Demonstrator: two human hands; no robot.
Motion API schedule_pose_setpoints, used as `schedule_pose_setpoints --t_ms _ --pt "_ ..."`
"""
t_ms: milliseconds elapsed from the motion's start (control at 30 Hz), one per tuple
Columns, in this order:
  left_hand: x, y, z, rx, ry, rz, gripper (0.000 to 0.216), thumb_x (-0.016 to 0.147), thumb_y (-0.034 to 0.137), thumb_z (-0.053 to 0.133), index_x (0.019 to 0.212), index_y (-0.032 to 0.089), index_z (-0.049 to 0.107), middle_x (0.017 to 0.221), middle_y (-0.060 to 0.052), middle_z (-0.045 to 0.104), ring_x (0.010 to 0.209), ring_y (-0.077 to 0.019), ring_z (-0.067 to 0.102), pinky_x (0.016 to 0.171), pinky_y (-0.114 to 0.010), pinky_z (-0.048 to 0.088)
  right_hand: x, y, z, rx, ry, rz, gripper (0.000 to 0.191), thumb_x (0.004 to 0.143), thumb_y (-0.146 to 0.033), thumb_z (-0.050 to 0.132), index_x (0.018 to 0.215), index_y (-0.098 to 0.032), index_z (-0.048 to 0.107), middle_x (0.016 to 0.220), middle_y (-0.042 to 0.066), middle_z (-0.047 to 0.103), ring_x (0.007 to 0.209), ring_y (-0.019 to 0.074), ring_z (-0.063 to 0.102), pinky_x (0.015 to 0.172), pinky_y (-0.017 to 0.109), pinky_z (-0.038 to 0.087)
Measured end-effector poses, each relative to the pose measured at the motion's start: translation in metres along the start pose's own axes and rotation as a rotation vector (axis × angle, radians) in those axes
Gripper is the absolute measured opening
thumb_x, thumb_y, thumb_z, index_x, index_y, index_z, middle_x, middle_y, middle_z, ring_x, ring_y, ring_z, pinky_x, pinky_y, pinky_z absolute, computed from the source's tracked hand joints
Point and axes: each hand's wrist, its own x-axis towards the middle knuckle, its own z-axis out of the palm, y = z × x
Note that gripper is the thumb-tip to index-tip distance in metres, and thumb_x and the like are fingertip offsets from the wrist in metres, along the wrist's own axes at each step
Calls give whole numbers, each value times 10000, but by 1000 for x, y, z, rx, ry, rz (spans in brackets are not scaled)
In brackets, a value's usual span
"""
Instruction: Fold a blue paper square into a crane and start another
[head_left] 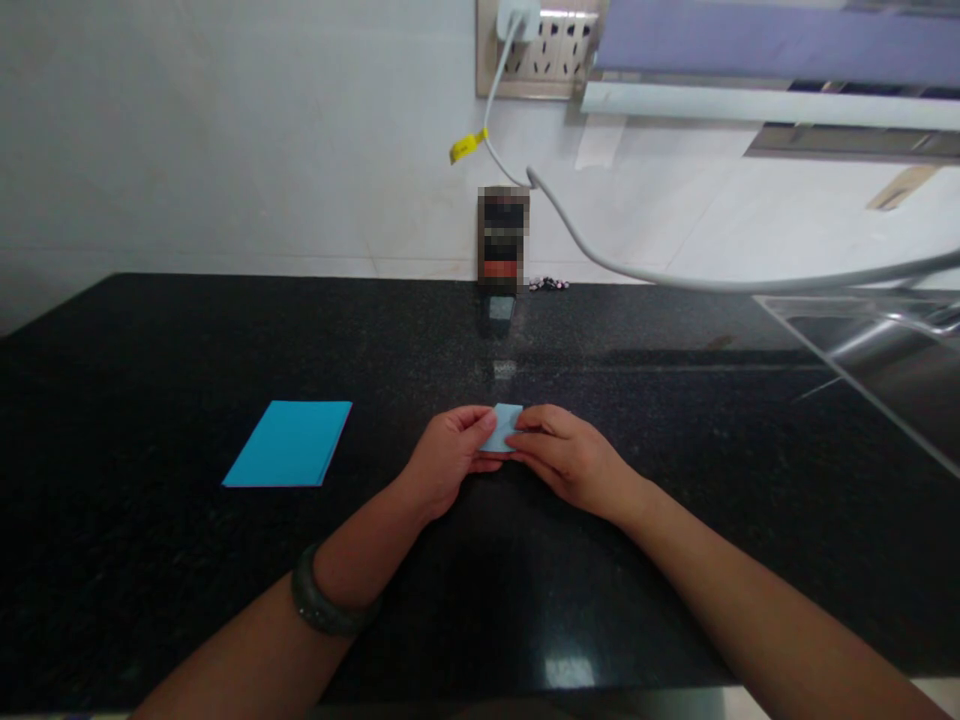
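A small folded piece of light blue paper [503,425] sits between both my hands just above the black countertop [150,380]. My left hand [448,457] pinches its left side with thumb and fingers closed. On the paper's right side, my right hand [571,458] has its fingers pressed together. Most of the paper is hidden behind my fingers. A dark green bangle [324,605] circles my left wrist.
A stack of blue paper sheets [289,443] lies flat to the left. A small blurred device [503,240] stands at the back against the wall, under a wall socket [536,48] with a white cable [600,255]. A steel sink [885,350] lies at the right.
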Motion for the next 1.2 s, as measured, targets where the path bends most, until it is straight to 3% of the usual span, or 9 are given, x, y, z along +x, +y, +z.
schedule_pose_setpoints --t_ms 233,533,867,1033,1200 --pt "-1 -2 -5 6 -211 17 291 767 167 598 1055 191 632 955 -62 695 812 -130 660 664 -200 520 -2 3 -1 137 69 177 181 871 -186 441 952 -200 602 931 78 563 869 175 544 761 330 478" --pt "-3 0 -2 24 -239 3 378 772 148 592 1147 203 587 1080 -75 661 878 -140 654 677 -193 520 1 -2 10 271 235 453 59 799 -156 547 796 -184 598 912 69 515 851 172 520 692 310 472" --pt "-3 0 -2 -32 -266 -19 420 726 55 557 1109 219 612 1069 -47 669 884 -132 647 699 -202 517 3 -3 11 239 258 434 81 789 -143 545 738 -194 581 874 53 521 831 163 529 700 311 466" --pt "-4 0 -1 -53 -263 -9 324 755 146 574 1071 193 629 1012 -62 683 868 -142 647 719 -229 509 3 -3 10 227 281 428 76 787 -147 546 747 -193 592 869 54 527 818 161 535 694 309 463" --pt "-5 1 2 169 -228 30 343 754 273 629 1083 179 607 900 -62 693 769 -134 650 625 -207 483 3 -4 10 222 274 421 75 787 -169 551 738 -197 600 861 48 535 831 164 539 715 323 462"
